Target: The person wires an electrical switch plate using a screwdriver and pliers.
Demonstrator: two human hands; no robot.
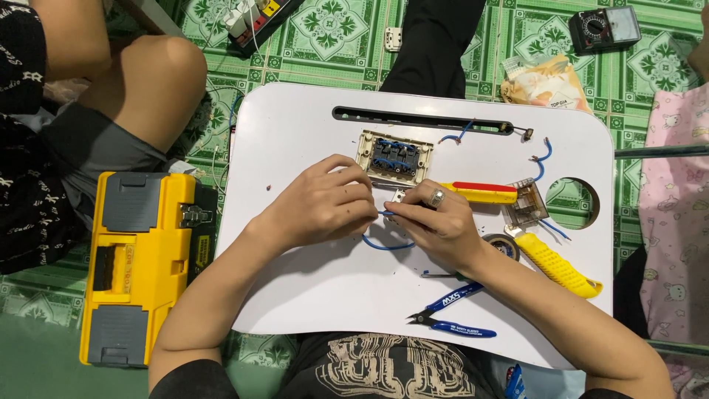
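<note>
Head view, hands: the left hand (325,201) and the right hand (437,222) meet at the middle of the frame, both pinched narrow on one end of a short blue wire (385,244), whose loose loop curves below them on the white tabletop (310,295). A ring sits on a right-hand finger.

Head view, work piece: a cream switch plate (394,157) lies back-up just above the hands, apart from them, with blue wires already run between its dark terminals.

Head view, progress: I judge the wiring partly done; several links are in place on the plate, while the held wire is not yet joined to it and other blue wire offcuts (545,154) lie loose at upper right.

Head view, tools: a yellow and red screwdriver (480,192) lies just beside the right hand; a clear plastic part (526,204), a roll of dark tape (505,247) and a yellow utility knife (557,264) sit to the right; blue-handled cutters (452,314) lie at lower centre.

Head view, edges: the tabletop has a long slot (421,118) along its top edge and a round hole (572,203) at right.

Head view, open room: bare surface spreads at lower left, well apart from the tools; the right side is crowded.

Head view, surroundings: a yellow toolbox (136,266) stands on the green tiled floor at left, near another person's knee (159,81); a multimeter (604,28) lies at upper right.
</note>
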